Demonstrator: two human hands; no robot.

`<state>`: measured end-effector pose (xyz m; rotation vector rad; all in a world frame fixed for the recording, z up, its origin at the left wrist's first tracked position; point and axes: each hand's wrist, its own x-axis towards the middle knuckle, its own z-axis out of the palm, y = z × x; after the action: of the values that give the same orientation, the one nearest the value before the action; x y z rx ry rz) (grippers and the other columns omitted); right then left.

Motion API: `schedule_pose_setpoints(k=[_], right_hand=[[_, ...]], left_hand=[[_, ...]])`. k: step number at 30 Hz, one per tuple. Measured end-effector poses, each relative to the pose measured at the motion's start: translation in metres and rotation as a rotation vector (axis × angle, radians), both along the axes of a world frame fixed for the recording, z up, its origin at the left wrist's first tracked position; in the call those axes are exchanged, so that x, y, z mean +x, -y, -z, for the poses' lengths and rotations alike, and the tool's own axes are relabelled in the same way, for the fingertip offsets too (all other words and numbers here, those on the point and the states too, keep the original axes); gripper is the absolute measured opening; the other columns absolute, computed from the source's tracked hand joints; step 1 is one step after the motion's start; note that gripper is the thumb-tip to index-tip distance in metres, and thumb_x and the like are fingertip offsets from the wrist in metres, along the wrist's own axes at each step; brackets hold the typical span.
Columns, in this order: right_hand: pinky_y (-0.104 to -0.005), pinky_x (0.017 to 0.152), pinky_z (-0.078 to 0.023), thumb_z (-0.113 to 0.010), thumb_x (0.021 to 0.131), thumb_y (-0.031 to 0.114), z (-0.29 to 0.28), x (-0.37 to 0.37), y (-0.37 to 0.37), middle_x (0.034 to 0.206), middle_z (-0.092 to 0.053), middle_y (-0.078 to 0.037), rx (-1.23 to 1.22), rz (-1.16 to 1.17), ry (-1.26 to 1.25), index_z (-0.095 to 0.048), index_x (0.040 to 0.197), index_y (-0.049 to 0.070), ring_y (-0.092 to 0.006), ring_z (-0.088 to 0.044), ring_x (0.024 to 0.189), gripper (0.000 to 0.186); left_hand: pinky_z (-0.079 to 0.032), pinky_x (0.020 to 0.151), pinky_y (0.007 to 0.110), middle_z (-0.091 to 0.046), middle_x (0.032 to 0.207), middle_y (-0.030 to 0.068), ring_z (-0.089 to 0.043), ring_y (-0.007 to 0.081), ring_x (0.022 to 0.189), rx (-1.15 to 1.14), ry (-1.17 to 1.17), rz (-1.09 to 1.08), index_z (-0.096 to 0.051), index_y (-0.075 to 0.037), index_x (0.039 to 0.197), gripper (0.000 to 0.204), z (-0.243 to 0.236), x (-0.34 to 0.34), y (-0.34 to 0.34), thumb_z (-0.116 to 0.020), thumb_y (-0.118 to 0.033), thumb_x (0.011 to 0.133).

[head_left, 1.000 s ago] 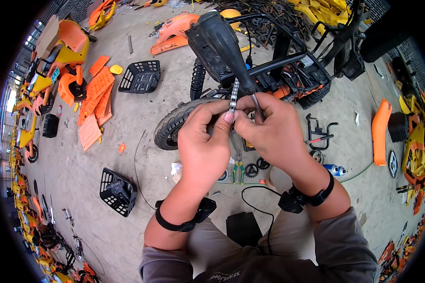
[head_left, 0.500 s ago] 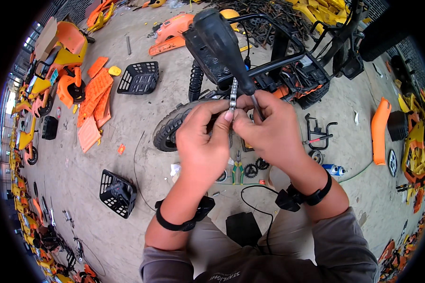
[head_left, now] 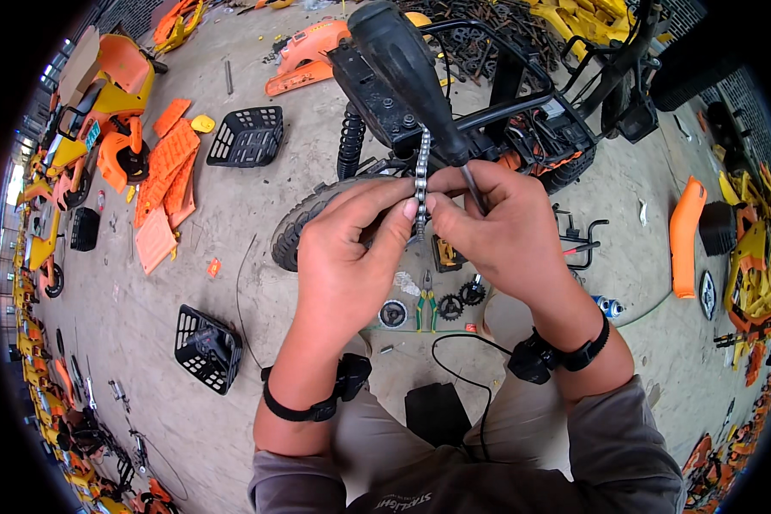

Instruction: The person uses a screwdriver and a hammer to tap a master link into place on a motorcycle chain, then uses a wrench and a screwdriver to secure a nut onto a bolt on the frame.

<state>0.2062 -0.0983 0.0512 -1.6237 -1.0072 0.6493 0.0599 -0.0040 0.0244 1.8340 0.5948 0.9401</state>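
Note:
A metal roller chain (head_left: 422,161) hangs upright between my two hands. Its lower links are pinched by the thumb and fingers of my left hand (head_left: 343,253). My right hand (head_left: 507,231) is closed around the shaft of a screwdriver (head_left: 403,68), whose large black handle points up toward me. The right thumb and fingertips also touch the chain from the other side. Behind the hands stands a small vehicle's black frame (head_left: 501,111) with a knobby tyre (head_left: 287,236) and a coil spring shock absorber (head_left: 349,141).
Green-handled pliers (head_left: 427,308), dark sprockets (head_left: 451,307) and a round metal part (head_left: 392,314) lie before my knees. A black basket (head_left: 207,349) holding a power drill stands at left, another basket (head_left: 247,137) farther off. Blue spray cans (head_left: 608,307) lie at right.
My hands have drawn slightly apart around the chain, showing more links. The screwdriver handle has shifted up slightly. The left forearm has moved a little left.

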Motion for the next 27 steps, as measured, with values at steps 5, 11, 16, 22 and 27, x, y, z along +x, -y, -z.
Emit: schedule_pose_setpoints(k=[5,11,16,22,27], right_hand=[[-0.0230,0.049,-0.032,-0.075,0.085,0.013,-0.002,-0.001,0.000,0.067,-0.058,0.004,-0.021,-0.009,0.011,-0.073,0.098,0.001,-0.0012,-0.038,0.056,0.018],[-0.0231,0.050,-0.033,-0.075,0.086,0.014,-0.007,-0.002,0.000,0.069,-0.060,0.003,-0.006,-0.031,0.014,-0.073,0.100,0.000,-0.0020,-0.040,0.058,0.019],[-0.0237,0.049,-0.035,-0.075,0.086,0.014,-0.006,-0.002,0.001,0.070,-0.062,0.002,-0.045,-0.035,0.045,-0.073,0.100,0.001,-0.0024,-0.042,0.056,0.020],[-0.0236,0.049,-0.038,-0.075,0.085,0.014,-0.006,-0.004,0.000,0.072,-0.065,-0.001,-0.048,-0.019,0.045,-0.072,0.100,0.000,-0.0026,-0.045,0.057,0.021],[-0.0244,0.050,-0.039,-0.074,0.085,0.014,-0.006,-0.005,0.000,0.072,-0.065,-0.002,-0.033,-0.014,0.080,-0.071,0.097,0.000,-0.0032,-0.046,0.057,0.019]], left_hand=[[-0.055,0.073,0.028,-0.072,0.100,0.0138,-0.068,0.0168,0.083,-0.013,0.001,0.006,-0.072,0.002,0.108,0.017,-0.003,-0.001,0.000,-0.069,-0.002,0.092],[-0.051,0.075,0.023,-0.069,0.101,0.0086,-0.062,0.0088,0.085,-0.006,-0.034,0.020,-0.070,0.004,0.113,0.020,-0.003,-0.004,0.000,-0.068,-0.002,0.095],[-0.050,0.069,0.021,-0.069,0.094,0.0047,-0.060,0.0056,0.078,-0.067,-0.049,-0.003,-0.071,0.004,0.112,0.018,0.000,-0.003,0.000,-0.068,-0.001,0.094],[-0.056,0.072,0.029,-0.072,0.092,0.0134,-0.070,0.0185,0.077,-0.025,0.001,-0.084,-0.072,0.002,0.100,0.017,0.005,0.002,0.002,-0.073,0.000,0.084],[-0.056,0.072,0.031,-0.072,0.091,0.0138,-0.070,0.0220,0.076,0.050,-0.008,-0.123,-0.071,0.000,0.098,0.017,0.010,0.005,0.003,-0.075,0.000,0.081]])
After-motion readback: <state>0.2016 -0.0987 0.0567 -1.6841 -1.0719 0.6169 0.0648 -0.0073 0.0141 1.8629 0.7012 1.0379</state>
